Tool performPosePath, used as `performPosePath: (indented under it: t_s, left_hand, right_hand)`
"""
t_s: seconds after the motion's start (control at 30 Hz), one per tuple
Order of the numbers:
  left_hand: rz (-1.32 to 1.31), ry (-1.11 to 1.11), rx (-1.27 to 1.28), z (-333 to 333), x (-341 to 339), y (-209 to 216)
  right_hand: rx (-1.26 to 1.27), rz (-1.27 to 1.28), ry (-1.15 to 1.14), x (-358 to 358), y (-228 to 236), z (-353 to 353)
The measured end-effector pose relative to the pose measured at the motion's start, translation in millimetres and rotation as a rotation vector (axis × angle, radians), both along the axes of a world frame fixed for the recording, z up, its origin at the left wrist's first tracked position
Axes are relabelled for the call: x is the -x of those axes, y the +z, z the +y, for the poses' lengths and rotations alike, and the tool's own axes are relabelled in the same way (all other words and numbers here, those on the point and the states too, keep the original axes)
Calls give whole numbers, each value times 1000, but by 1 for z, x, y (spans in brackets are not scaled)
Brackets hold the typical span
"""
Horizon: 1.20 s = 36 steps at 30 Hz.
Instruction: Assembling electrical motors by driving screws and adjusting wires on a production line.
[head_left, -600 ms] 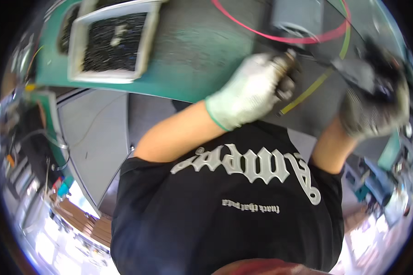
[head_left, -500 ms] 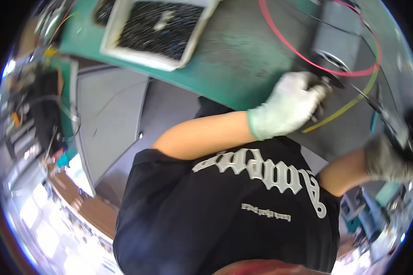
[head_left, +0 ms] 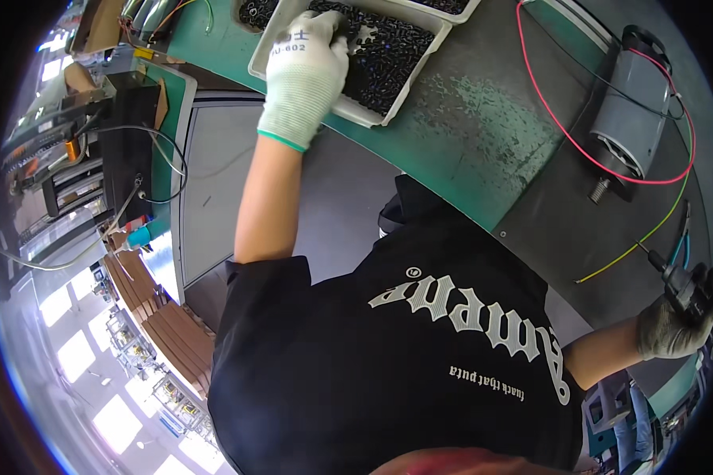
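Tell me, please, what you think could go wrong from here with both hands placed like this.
The left hand reaches over the white bin, so small black parts might get knocked over its rim.
The dark tool in the right hand has its thin tip near the yellow-green wire, which it could nick.
The loose red wire might snag a passing arm.

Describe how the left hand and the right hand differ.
The left hand shows a mostly white glove; the right hand shows a grayer one. The left hand reaches into the white bin of small black parts, fingertips hard to make out; the right hand holds a black handheld tool away from the bin. Both hands are gloved.
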<state>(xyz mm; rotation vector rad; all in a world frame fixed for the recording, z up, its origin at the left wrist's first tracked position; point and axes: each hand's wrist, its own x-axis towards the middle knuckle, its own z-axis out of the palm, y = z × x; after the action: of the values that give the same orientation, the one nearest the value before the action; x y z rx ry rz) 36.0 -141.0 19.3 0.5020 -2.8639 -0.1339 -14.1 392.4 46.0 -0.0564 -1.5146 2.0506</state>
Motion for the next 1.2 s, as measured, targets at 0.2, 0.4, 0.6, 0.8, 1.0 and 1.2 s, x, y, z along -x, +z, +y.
performPosePath:
  t_s: [0.2,0.4,0.6,0.8,1.0,1.2]
  left_hand:
    - [77,-206,212,-29,7,-20]
    - [50,-225,428,-48,3,-30]
    - [-93,-208,302,-27,8,-10]
    - [191,-167,-631,13,-13,30]
    - [-57,-511,-2233,157,-27,2]
    - [-156,-408,-2801,212,-24,-20]
  right_hand:
    - [56,21,24,-8,2,-21]
    - [227,94,416,-6,13,-55]
    - [132,82,201,-12,19,-90]
    - [290,88,400,-14,36,-96]
    - [441,211,580,-9,63,-135]
    - [363,382,660,-7,70,-161]
